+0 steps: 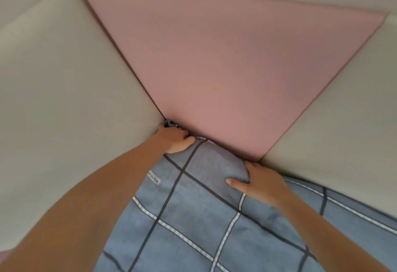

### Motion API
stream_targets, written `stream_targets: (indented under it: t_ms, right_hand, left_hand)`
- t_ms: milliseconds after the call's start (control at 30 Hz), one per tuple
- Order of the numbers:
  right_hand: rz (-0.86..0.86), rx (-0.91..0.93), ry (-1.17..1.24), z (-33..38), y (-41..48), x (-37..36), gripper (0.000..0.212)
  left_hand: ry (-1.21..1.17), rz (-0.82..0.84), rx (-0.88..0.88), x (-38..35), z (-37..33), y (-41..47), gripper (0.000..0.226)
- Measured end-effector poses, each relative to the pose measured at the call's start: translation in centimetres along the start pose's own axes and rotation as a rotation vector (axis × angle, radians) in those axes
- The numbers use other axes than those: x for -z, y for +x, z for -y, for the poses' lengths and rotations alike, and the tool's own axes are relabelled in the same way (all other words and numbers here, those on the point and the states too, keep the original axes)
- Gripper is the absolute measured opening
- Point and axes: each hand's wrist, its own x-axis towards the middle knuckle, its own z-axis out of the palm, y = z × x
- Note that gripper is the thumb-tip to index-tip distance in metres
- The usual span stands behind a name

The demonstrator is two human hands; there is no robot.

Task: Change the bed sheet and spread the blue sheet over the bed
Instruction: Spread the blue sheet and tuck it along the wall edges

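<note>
The blue sheet (193, 218), checked with dark and white lines, covers a corner of the bed in the lower middle of the view. My left hand (174, 138) is at the very corner, fingers curled over the sheet's edge and pushed down into the gap beside the padded wall; its fingertips are hidden. My right hand (257, 182) lies on the rounded sheet corner, thumb spread along the fabric and fingers reaching to the gap under the pink panel. A small white label (155, 177) shows on the sheet near my left forearm.
Padded wall panels close in the corner: a pink one (225, 67) straight ahead, a cream one (64, 89) to the left and another cream one (343, 110) to the right. The sheet runs on toward the lower right.
</note>
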Motion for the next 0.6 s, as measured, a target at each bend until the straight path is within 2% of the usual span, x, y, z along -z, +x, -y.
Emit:
stream_targets:
  t_ms: [100,200,267,433,533,600]
  right_hand:
    - [-0.166,0.002,0.056,-1.0,0.2,-0.5,0.064]
    - [-0.501,0.034,-0.011,-1.1,0.3,-2.7,0.061]
    - [-0.643,0.074,-0.011,-1.3,0.7,-4.6,0.052]
    - [-0.716,0.102,0.043,-2.3,1.0,-5.4,0.048]
    - [-0.728,0.109,0.071,-1.9,0.8,-5.1,0.047]
    - [-0.749,0.112,0.084,-2.0,0.9,-5.0,0.046]
  left_hand:
    - [0.001,-0.027,-0.075,0.2,0.3,0.0,0.050]
    - [0.024,-0.092,-0.156,0.3,1.4,-0.6,0.051]
    - [0.053,-0.099,-0.174,-0.1,1.9,-0.6,0.058]
    - [-0.049,-0.149,-0.107,-1.2,1.8,-0.9,0.059]
    - [-0.114,-0.067,-0.065,-0.3,1.7,-0.3,0.042]
    - [-0.149,0.001,-0.022,0.3,1.8,0.2,0.045]
